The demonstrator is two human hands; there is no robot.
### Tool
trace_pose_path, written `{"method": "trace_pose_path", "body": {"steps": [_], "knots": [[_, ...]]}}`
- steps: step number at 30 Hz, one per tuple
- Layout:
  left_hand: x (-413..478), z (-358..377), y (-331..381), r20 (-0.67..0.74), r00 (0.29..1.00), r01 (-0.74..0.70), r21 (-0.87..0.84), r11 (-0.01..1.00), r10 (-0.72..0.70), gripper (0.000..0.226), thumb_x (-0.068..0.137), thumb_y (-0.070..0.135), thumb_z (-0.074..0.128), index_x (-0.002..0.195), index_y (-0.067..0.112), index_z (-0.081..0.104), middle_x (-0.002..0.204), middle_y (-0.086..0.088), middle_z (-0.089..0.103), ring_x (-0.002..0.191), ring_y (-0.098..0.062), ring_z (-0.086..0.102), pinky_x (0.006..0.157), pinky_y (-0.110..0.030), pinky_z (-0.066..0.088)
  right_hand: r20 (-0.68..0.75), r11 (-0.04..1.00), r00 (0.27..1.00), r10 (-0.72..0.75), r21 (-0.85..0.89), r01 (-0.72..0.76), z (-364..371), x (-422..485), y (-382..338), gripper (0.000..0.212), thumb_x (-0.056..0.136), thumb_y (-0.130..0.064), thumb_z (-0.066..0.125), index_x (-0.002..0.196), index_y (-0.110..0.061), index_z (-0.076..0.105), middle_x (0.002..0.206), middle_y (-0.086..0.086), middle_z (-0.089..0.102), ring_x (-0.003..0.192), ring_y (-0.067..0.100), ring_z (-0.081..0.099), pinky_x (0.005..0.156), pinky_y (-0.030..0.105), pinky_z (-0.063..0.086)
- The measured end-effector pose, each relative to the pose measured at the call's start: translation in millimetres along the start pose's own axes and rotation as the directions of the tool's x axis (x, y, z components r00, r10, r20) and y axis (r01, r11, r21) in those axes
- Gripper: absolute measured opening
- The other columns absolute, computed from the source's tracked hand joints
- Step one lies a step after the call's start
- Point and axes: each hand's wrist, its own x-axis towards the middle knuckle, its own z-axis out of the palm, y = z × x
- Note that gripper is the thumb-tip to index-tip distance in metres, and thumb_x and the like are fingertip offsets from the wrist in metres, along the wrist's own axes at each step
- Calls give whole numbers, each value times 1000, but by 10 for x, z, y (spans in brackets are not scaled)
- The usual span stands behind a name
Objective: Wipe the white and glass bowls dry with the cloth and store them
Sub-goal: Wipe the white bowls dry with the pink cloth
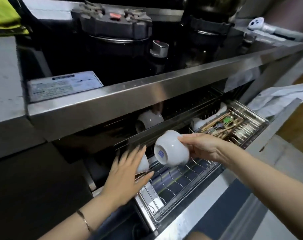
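your right hand (204, 148) pinches the white bowl (171, 149) at its rim, thumb on top and fingers curled behind. the bowl is tipped on its side, its foot with the blue mark facing you and to the left, its mouth turned away towards the far right. your left hand (126, 175) is spread, fingers straight, and a little blurred. its fingertips rest against a second white bowl (143, 163) that sits at the left end of the lower wire rack (181, 179).

the held bowl hangs just above that rack, just right of the second bowl, with bare wire slots running on to the right and near side. i'd judge this the storing step: the free slot lies straight below your right hand, so that hand is the one to set it down, while the left steadies the neighbour.

further off, another white bowl (149, 120) lies in the upper rack, with a cutlery basket (233, 125) at its right. above them runs the steel worktop (130, 94). no glass bowl is in view.
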Motion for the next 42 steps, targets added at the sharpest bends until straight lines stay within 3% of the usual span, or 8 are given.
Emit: {"method": "trace_pose_path", "body": {"steps": [6,11,19,25,38,42], "knots": [[-14,373,-149,-82,997,16,122,992,-6,75,92,69,20,149,21,28,148,4,41,137,-22,22,115,-41,0,-36,997,999,27,-78,-30,215,618,105,20,98,-11,46,82,-14,57,77,3,55,67,14,50,58,27,40],[0,424,-155,-71,997,23,223,975,-7,79,93,67,16,136,10,50,139,-2,52,133,-26,29,111,-48,13,-28,995,995,99,-32,-100,316,923,164,13,98,-12,47,87,-12,54,79,2,54,68,15,51,59,29,41],[-5,454,-157,-58,998,35,204,978,-23,81,93,66,16,138,6,47,140,-5,50,130,-26,36,111,-42,16,21,985,985,169,37,-169,412,1079,232,18,98,-13,46,82,-14,53,81,1,55,70,13,50,63,27,42],[-4,450,-154,-46,998,49,205,977,-40,81,93,66,16,138,6,46,140,-6,50,129,-29,45,110,-42,19,38,980,980,197,-22,-196,538,1182,329,20,99,-12,44,82,-14,53,81,1,54,69,13,50,62,27,42],[4,446,-144,-24,999,50,205,977,-46,81,94,66,15,139,6,46,141,-7,49,131,-29,44,109,-40,20,16,990,994,109,-90,-107,619,1243,457,18,96,-13,53,78,-13,55,80,5,57,72,18,53,67,32,44],[12,430,-144,-15,999,52,218,974,-50,81,94,66,15,138,6,47,140,-8,50,129,-30,46,108,-41,21,34,981,996,81,-181,-74,580,1224,452,15,94,-17,58,79,-13,60,84,6,61,78,20,56,69,31,46]]}}
